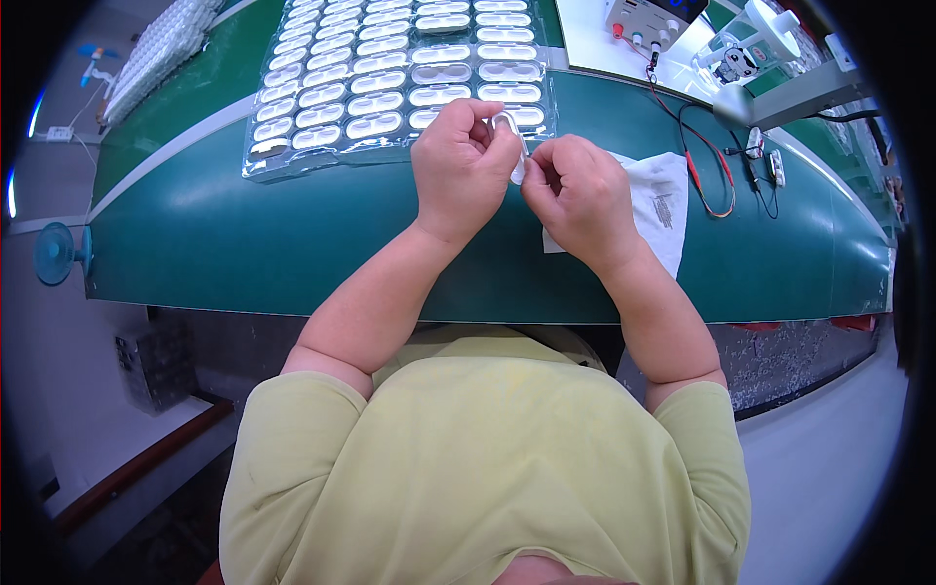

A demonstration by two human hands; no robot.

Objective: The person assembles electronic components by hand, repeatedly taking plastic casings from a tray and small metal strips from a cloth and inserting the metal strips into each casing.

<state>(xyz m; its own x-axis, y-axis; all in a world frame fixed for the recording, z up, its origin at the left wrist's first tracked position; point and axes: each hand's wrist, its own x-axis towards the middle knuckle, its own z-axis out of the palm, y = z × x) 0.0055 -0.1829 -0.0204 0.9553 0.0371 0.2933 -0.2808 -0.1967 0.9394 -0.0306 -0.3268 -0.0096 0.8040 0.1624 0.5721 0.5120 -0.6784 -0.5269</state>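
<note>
My left hand (458, 175) is closed round a small white oval case (518, 174), held tilted over the front edge of a clear plastic tray. It looks like an earbud charging case; the fingers cover much of it. My right hand (588, 200) is at the case's right side, thumb and forefinger pinched together against its edge. Whether those fingertips grip the case itself or something tiny is hidden. Behind both hands, the clear tray (341, 161) holds rows of similar white oval cases (373, 125).
A white cloth or bag (663, 210) lies beneath and right of my right hand. Further right are red and black test leads (723, 200), small white pieces (776, 168) and a grey metal arm (799, 97). A power supply (648, 21) stands at the back on the green table (292, 239).
</note>
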